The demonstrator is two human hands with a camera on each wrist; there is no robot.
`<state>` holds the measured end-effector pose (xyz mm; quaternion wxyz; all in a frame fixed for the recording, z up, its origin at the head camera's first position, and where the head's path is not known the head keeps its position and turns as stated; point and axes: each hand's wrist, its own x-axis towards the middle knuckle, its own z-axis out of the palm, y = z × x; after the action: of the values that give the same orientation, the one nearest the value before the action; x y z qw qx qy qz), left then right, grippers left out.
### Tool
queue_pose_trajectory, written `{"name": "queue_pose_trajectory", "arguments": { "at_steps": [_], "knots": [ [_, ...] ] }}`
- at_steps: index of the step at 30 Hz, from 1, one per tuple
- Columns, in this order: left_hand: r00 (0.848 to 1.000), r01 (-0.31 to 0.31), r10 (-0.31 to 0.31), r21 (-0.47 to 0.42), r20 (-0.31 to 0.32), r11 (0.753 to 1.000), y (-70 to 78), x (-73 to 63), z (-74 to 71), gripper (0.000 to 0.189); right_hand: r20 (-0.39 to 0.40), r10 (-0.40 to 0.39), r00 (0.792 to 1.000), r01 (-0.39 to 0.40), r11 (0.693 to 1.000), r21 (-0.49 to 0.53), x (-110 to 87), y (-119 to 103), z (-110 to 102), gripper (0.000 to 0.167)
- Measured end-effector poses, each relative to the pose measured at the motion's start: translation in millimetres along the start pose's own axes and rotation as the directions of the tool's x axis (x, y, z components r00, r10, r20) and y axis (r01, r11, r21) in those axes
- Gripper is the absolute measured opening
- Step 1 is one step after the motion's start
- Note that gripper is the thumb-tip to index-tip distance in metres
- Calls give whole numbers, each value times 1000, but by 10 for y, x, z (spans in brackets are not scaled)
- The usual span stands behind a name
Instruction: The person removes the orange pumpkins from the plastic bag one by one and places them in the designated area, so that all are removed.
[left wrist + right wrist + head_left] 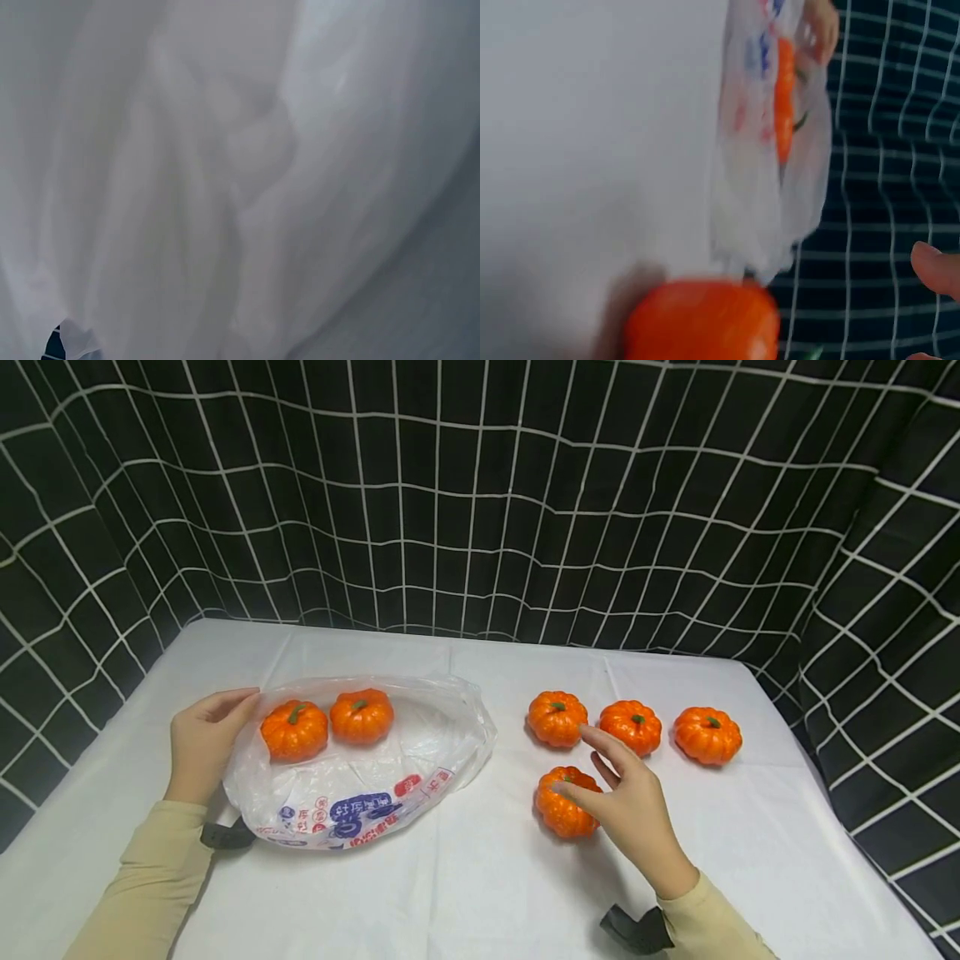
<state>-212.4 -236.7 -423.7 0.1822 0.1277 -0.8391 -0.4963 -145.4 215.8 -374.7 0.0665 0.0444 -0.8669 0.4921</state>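
Left hand (204,745) at the plastic bag (463,739), right hand (632,802) poised over the near pumpkin (564,814).
From where I stand, the left thumb and fingers pinch the bag's left edge; that side is best held up so the mouth gapes. Inside, on the left, sit a left bagged pumpkin (295,732) and a right bagged pumpkin (362,717), leaving room to their right. On the bare cloth (480,893), the near pumpkin lies in front of the first back pumpkin (553,718). Above it the right thumb and fingers are spread wide, holding nothing; I'd lower them evenly to either side and grip the ribbed flanks rather than the short stem. Further right are the middle back pumpkin (628,727) and the far-right pumpkin (708,735); the fingertips should keep off the back row.
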Motion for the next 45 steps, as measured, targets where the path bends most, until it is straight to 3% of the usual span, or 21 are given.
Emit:
{"name": "queue_pose_trajectory", "arguments": {
  "at_steps": [6, 13, 20, 34, 45],
  "knots": [
    [1000, -17, 17, -5, 2, 1000, -8, -4, 4, 44, 68, -69, 995, 63, 995, 79, 127, -185, 338, 72],
    [1000, -11, 11, -6, 9, 1000, -12, 3, 2, 45, 185, -79, 980, 48, 985, 166, 302, -307, 749, 72],
    [1000, -20, 20, -4, 16, 1000, -8, -3, -5, 46, 230, -93, 969, 41, 975, 221, 430, -395, 1096, 69],
    [1000, -12, 12, -3, 22, 1000, -7, 10, 7, 47, 283, -101, 954, 58, 986, 154, 670, -504, 1617, 72],
    [999, -27, 27, 6, 17, 1000, -5, 2, 3, 44, 279, -32, 960, 18, 998, 53, 756, -517, 1890, 71]
  ]
}}
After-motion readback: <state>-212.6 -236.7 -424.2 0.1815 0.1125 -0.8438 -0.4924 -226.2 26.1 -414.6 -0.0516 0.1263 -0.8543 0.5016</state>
